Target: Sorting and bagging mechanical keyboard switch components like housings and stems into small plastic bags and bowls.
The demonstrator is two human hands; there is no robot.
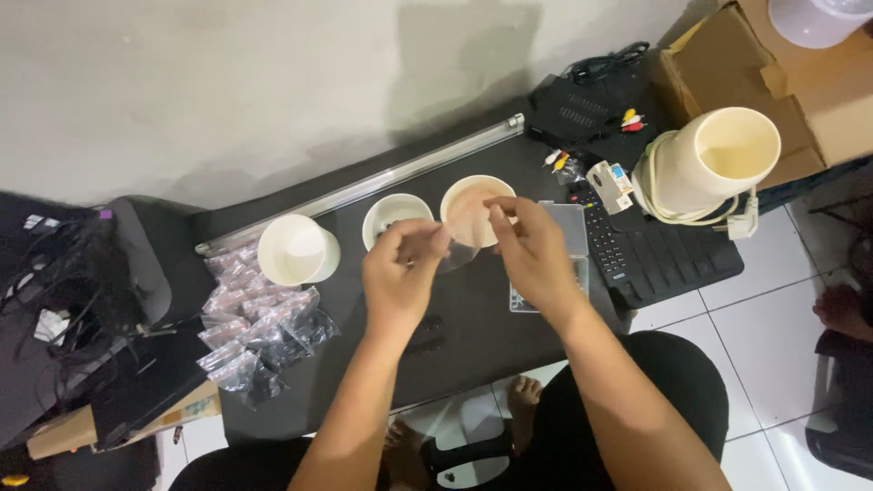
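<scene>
Both my hands are raised over the black table [473,318] and pinch a small clear plastic bag [457,252] between them. My left hand [400,273] grips its left edge, my right hand [532,250] its right edge. Behind them stand three white paper cups: an empty one [297,249] at the left, a middle one [396,218] with something dark inside, and a right one [475,207] holding pale pinkish content. A pile of filled small clear bags [259,327] lies at the table's left.
A clear flat plastic box [564,250] lies under my right hand. A fluorescent tube [364,186] runs along the back. A black keyboard [650,259], a cream jug with cord [714,159], cables and cardboard boxes [791,82] sit right. Tangled wires [82,273] lie left.
</scene>
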